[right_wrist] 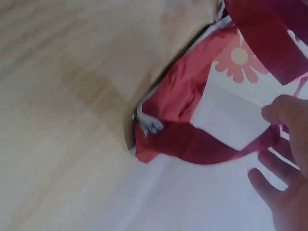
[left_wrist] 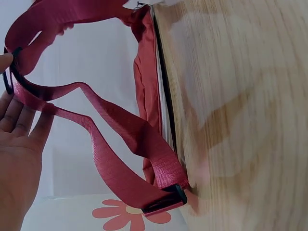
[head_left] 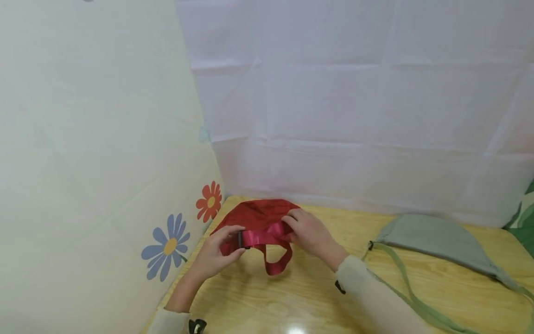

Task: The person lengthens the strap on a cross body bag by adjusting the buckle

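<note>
A red cloth bag (head_left: 263,211) lies on the wooden table by the back corner, its red strap (head_left: 260,238) raised in front of it. At the strap's left part, my left hand (head_left: 210,255) pinches a black strap buckle (head_left: 240,239) between thumb and fingers. My right hand (head_left: 310,234) pinches the strap farther right; the right wrist view shows thumb and forefinger meeting on the band (right_wrist: 207,147). A loop of strap hangs between both hands. In the left wrist view, a second black buckle (left_wrist: 175,196) sits low on the strap near the bag's end.
To the right lies a grey-green bag (head_left: 434,239) with its long green strap (head_left: 402,269) trailing toward the front. White cloth walls stand at the back and left, the left one (head_left: 104,139) printed with flowers. The wooden table (head_left: 258,306) runs beneath.
</note>
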`<state>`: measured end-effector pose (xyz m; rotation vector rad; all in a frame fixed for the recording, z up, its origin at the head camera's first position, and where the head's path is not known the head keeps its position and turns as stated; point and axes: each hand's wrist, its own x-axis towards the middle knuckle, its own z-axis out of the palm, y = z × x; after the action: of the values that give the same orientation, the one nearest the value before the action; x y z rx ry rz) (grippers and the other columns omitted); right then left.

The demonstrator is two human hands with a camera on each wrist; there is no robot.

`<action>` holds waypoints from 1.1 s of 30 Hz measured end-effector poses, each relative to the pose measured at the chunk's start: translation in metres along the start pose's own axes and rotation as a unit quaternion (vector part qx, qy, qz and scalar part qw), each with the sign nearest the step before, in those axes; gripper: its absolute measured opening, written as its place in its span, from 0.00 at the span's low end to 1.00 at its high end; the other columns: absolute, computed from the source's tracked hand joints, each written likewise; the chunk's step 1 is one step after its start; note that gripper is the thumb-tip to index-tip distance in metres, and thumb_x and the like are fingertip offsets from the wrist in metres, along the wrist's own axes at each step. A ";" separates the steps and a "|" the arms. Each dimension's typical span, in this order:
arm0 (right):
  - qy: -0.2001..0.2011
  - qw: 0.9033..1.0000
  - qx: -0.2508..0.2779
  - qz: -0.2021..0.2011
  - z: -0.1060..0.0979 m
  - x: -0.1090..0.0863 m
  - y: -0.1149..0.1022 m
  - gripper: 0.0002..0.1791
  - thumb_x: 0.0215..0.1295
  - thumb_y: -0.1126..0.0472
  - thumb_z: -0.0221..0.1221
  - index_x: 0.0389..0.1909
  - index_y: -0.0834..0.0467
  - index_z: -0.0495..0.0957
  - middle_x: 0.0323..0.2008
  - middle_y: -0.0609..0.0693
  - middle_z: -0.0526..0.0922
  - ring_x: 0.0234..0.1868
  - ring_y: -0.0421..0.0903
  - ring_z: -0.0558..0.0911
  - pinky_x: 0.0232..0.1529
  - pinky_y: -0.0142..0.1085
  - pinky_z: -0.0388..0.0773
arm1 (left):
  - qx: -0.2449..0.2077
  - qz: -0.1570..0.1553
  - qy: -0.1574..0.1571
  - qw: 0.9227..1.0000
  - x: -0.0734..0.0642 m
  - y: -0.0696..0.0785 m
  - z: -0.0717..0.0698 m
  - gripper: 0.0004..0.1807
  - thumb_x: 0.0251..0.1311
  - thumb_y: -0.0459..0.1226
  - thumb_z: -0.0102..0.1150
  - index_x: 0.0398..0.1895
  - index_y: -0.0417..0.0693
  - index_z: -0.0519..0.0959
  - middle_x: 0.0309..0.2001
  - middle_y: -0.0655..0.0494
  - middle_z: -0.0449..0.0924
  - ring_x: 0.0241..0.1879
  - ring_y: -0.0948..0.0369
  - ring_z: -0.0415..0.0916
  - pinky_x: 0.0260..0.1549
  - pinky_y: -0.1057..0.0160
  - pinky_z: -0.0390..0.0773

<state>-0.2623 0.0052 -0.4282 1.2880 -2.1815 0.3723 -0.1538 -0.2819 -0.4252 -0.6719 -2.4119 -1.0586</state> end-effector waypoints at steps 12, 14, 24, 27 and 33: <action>-0.140 0.982 0.115 0.055 -0.026 0.000 0.020 0.18 0.61 0.70 0.66 0.53 0.59 0.79 0.51 0.51 0.80 0.50 0.46 0.80 0.51 0.38 0.81 | 0.044 0.067 0.015 0.997 0.009 -0.003 0.003 0.30 0.47 0.28 0.76 0.56 0.42 0.79 0.48 0.52 0.84 0.46 0.56 0.83 0.42 0.58 0.85; -0.154 0.977 0.131 0.062 -0.027 0.000 0.022 0.18 0.63 0.69 0.65 0.53 0.59 0.78 0.51 0.50 0.81 0.50 0.45 0.81 0.50 0.37 0.81 | 0.049 0.071 0.015 0.996 0.010 -0.005 0.003 0.30 0.46 0.28 0.77 0.56 0.42 0.79 0.48 0.51 0.84 0.46 0.56 0.83 0.42 0.59 0.85; -0.143 0.978 0.141 0.060 -0.029 -0.005 0.033 0.17 0.67 0.64 0.66 0.55 0.58 0.79 0.51 0.50 0.83 0.49 0.45 0.82 0.50 0.40 0.81 | 0.057 0.053 0.013 0.997 0.009 -0.001 0.000 0.29 0.47 0.30 0.77 0.56 0.44 0.80 0.49 0.52 0.84 0.45 0.57 0.82 0.40 0.56 0.86; -0.133 0.979 0.142 0.055 -0.029 -0.007 0.035 0.17 0.66 0.64 0.67 0.55 0.58 0.79 0.50 0.50 0.83 0.49 0.45 0.83 0.49 0.40 0.82 | 0.058 0.049 0.012 0.997 0.009 0.000 0.000 0.29 0.48 0.30 0.77 0.56 0.44 0.80 0.48 0.52 0.84 0.45 0.57 0.82 0.40 0.55 0.86; -0.124 0.981 0.139 0.052 -0.027 -0.009 0.039 0.17 0.66 0.65 0.66 0.56 0.58 0.79 0.50 0.50 0.83 0.50 0.46 0.83 0.50 0.40 0.82 | 0.059 0.049 0.012 0.997 0.008 0.000 -0.001 0.28 0.47 0.31 0.78 0.55 0.44 0.80 0.48 0.52 0.85 0.44 0.57 0.82 0.39 0.57 0.86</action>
<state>-0.2837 0.0447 -0.4100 1.4369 -2.4808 0.6034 -0.1600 -0.2805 -0.4200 -0.7239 -2.3730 -0.8726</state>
